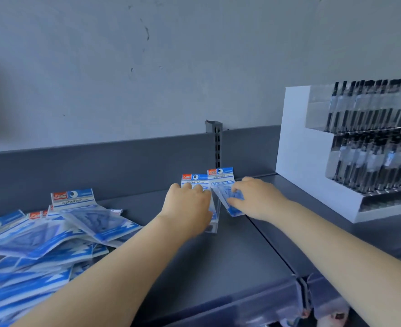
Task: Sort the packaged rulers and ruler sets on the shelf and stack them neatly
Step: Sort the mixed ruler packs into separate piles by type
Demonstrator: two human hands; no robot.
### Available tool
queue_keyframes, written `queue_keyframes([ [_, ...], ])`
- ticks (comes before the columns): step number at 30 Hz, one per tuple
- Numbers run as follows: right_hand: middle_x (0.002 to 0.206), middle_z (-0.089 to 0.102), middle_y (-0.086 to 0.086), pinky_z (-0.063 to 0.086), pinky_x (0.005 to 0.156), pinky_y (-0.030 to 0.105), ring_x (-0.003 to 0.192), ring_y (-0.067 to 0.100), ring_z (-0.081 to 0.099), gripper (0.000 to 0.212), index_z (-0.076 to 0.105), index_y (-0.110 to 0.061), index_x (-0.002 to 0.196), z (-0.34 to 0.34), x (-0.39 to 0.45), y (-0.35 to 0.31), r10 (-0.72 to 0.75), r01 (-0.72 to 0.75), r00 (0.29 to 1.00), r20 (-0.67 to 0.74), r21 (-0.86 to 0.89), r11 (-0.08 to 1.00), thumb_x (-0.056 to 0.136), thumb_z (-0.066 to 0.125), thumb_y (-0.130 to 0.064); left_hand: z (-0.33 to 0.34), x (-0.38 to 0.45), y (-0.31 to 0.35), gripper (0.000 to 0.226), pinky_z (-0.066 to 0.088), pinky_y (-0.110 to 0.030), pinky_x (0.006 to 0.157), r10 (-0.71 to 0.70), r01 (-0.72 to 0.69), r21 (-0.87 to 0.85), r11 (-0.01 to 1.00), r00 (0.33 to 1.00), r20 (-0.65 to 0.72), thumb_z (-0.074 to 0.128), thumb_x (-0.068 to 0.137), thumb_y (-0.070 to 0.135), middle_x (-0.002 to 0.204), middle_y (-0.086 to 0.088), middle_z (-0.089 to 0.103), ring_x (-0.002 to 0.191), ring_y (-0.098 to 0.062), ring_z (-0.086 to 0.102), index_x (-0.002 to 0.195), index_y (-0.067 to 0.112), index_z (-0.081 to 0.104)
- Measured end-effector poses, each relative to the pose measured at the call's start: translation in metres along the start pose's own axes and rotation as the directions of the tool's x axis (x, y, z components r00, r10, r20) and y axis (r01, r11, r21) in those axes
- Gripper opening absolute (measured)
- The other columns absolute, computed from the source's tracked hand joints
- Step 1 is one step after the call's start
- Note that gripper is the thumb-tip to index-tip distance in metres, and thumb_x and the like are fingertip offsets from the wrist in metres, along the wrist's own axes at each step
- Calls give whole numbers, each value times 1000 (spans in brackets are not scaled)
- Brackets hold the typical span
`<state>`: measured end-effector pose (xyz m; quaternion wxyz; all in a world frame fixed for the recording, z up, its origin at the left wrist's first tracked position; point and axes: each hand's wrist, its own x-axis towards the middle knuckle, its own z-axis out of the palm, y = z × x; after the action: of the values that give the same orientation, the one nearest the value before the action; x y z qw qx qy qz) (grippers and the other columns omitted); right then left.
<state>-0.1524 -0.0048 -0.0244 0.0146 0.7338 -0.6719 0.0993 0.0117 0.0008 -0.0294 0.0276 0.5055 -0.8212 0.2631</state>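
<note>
Beside the slotted grey metal shelf upright (217, 147), two blue-and-white clear-plastic packets labelled GEOMETRIC stand on the shelf. The left hand (187, 208) curls over the left packet (194, 181); the right hand (256, 199) pinches the tilted right packet (222, 179). More packets lie in a loose heap (53, 232) far left of the upright.

open: bare shelf (218, 263) front-centre | blocked: ruler-pack pile (53, 234) left, pen display (350, 147) right
</note>
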Motion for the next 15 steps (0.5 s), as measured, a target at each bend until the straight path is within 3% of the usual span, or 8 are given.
queue_keyframes([
  [4, 118, 53, 1, 42, 85, 34, 108, 23, 53, 50, 48, -25, 120, 12, 16, 9, 50, -55, 992, 112, 44, 997, 80, 57, -54, 7, 11, 6, 50, 33, -31, 81, -72, 75, -30, 997, 993, 97, 33, 94, 55, 122, -2, 55, 113, -23, 50, 121, 16, 50],
  [7, 108, 61, -6, 46, 85, 32, 100, 18, 57, 40, 48, -27, 104, 11, 21, 21, 84, -122, 980, 183, 206, 971, 73, 69, -41, 10, 15, 7, 58, 34, -30, 78, -131, 147, -64, 987, 969, 210, 33, 90, 66, 118, -1, 57, 109, -21, 52, 116, 19, 55],
  [8, 106, 59, -6, 45, 82, 30, 98, 18, 56, 44, 49, -25, 107, 7, 21, 25, 90, -136, 976, 197, 236, 962, 71, 72, -37, 9, 17, 7, 56, 34, -28, 73, -153, 176, -80, 981, 959, 241, 35, 89, 66, 114, 0, 57, 105, -20, 53, 111, 19, 57],
  [10, 116, 55, 0, 45, 82, 30, 103, 20, 55, 66, 45, -17, 123, 0, 21, 35, 100, -155, 969, 227, 236, 960, 68, 77, -33, 10, 20, 5, 40, 33, -25, 62, -219, 282, -179, 943, 927, 305, 43, 89, 57, 99, 1, 56, 93, -20, 53, 90, 19, 57],
  [12, 129, 49, 4, 45, 90, 32, 113, 22, 52, 80, 37, -13, 133, -4, 20, 43, 117, -175, 964, 238, 239, 955, 67, 80, -31, 12, 22, 3, 33, 27, -23, 51, -286, 391, -266, 881, 888, 360, 47, 88, 43, 76, 4, 49, 76, -17, 48, 67, 19, 43],
  [15, 126, 50, 9, 46, 89, 32, 111, 25, 52, 78, 36, -9, 131, -8, 19, 53, 179, -257, 954, 242, 344, 903, 68, 80, -22, 13, 24, -1, 35, 25, -22, 47, -320, 460, -321, 828, 857, 403, 53, 85, 31, 62, 3, 41, 54, -13, 42, 60, 16, 33],
])
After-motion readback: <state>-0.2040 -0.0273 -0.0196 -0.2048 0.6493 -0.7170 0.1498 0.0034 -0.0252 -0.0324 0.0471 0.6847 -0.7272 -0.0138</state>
